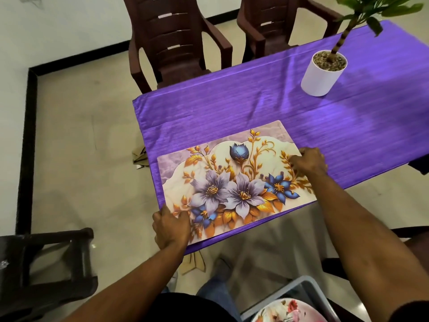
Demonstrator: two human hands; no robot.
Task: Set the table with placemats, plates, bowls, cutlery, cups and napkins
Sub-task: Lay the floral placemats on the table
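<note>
Room: pale tiled floor point(69, 140) with one dark border line running along it.
Surface: one long surface under a shiny purple tablecloth point(290, 108), running from lower left to upper right.
Stool: one dark stool point(46, 263) at the lower left, on the floor, apart from the surface.
Chairs: two brown plastic chairs point(176, 43) at the far side of the surface, side by side.
Left hand: left hand point(171, 228) lies on the near left corner of the placemat, fingers bent over its edge; whether it pinches the edge I cannot tell.
Placemat: one floral placemat point(232, 177) lies flat at the near left end of the surface, along its near edge.
Right hand: right hand point(310, 162) rests knuckles up on the placemat's right end, fingers curled; the grip cannot be told.
Plant: one white pot point(321, 75) with a green plant, farther right on the tablecloth, well apart from the placemat.
Bin: one grey bin point(308, 291) at the bottom right, holding at least one floral plate point(285, 312).
</note>
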